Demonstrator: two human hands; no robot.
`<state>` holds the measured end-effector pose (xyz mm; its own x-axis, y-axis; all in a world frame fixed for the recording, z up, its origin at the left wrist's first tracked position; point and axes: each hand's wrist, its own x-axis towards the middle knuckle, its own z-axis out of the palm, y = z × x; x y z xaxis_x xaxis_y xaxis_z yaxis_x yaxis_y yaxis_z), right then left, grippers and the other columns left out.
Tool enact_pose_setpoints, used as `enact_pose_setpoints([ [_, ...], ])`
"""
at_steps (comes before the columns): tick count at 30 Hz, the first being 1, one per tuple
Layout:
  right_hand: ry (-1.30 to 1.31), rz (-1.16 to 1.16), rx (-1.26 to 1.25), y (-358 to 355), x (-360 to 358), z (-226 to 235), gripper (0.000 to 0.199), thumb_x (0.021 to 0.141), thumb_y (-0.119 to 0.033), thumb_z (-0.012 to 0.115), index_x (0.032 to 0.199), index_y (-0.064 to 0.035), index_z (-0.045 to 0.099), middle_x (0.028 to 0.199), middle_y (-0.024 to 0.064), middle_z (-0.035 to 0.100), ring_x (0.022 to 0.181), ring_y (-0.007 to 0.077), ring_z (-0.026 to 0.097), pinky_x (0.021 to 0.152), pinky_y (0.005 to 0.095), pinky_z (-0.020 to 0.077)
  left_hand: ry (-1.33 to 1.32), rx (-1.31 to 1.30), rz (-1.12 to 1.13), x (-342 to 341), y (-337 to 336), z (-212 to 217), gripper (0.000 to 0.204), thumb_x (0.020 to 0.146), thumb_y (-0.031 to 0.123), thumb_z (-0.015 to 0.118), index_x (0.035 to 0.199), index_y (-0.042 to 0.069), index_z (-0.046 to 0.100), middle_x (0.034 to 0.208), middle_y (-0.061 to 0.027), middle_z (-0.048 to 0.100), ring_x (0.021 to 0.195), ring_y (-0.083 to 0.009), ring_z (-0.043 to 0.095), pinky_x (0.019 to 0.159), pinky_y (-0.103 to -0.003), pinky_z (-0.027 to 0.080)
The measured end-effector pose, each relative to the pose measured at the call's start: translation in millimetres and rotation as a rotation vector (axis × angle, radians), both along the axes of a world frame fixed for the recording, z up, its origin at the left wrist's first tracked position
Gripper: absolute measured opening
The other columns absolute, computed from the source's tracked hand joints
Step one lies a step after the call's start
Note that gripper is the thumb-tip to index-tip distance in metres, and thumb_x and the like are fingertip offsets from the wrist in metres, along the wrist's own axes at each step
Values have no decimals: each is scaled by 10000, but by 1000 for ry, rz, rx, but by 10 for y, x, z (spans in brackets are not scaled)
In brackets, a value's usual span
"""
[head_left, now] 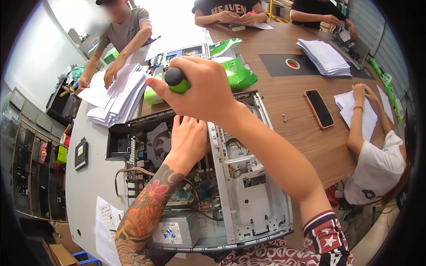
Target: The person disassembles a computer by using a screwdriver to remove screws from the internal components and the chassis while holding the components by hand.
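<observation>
Desktop computer case (pixel 248 195) lies open on the table (pixel 88 177) right in front of me, motherboard (pixel 195 195) showing. My left hand (pixel 188 139) reaches down into it by the fan (pixel 160 142), fingers hidden, so I cannot tell its grip. My right hand (pixel 202 91) is closed around a green-and-black screwdriver handle (pixel 176 80) above the case's far edge. Farther right lies a phone (pixel 319 108).

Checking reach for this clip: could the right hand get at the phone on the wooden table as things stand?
Probably yes. The phone lies face up on bare wood right of the open computer case, with nothing between it and the right hand. But that hand is gripping a green-handled screwdriver, so it is occupied.
</observation>
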<state>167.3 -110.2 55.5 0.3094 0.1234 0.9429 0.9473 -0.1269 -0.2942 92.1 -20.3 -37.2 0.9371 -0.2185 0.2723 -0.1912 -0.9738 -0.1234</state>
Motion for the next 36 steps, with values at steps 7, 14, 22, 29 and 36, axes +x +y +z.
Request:
enact_pose_setpoints([
  [7, -27, -2, 0, 15, 34, -16, 367, 764, -394, 777, 739, -51, 649, 618, 79, 608, 565, 273, 640, 510, 360, 505, -35, 16, -17, -4, -19, 4, 397, 693, 181, 697, 1027, -31, 661, 1051, -152, 642, 1088, -279, 583, 962, -448, 428],
  [14, -10, -16, -34, 5, 21, -16, 373, 752, -396, 786, 762, -42, 668, 635, 86, 626, 575, 280, 647, 532, 370, 519, -98, 0, -3, -3, -17, -32, 274, 685, 150, 698, 916, 3, 677, 997, -150, 647, 1028, -277, 602, 926, -429, 435],
  [22, 6, -4, -35, 12, 37, -21, 394, 749, -432, 781, 731, -59, 656, 619, 86, 622, 565, 283, 639, 525, 362, 510, -44, 35, -15, -19, -9, 10, 106, 673, 110, 675, 748, 44, 710, 905, -143, 662, 986, -263, 590, 868, -405, 414],
  [29, -4, -6, -27, 1, 39, 3, 406, 763, -437, 771, 670, -71, 620, 569, 81, 587, 522, 272, 615, 514, 354, 498, 34, 41, 9, -50, -13, 74, 84, 671, 130, 682, 715, 71, 723, 914, -132, 658, 1000, -265, 579, 870, -417, 412],
  [36, 364, 168, 329, -574, -191, 725, 298, 822, -318, 724, 671, -83, 622, 567, 9, 538, 466, 115, 496, 443, 260, 365, 51, 103, 2, -40, 15, 43, 113, 674, 161, 695, 745, 80, 727, 933, -120, 651, 977, -267, 595, 887, -437, 415],
])
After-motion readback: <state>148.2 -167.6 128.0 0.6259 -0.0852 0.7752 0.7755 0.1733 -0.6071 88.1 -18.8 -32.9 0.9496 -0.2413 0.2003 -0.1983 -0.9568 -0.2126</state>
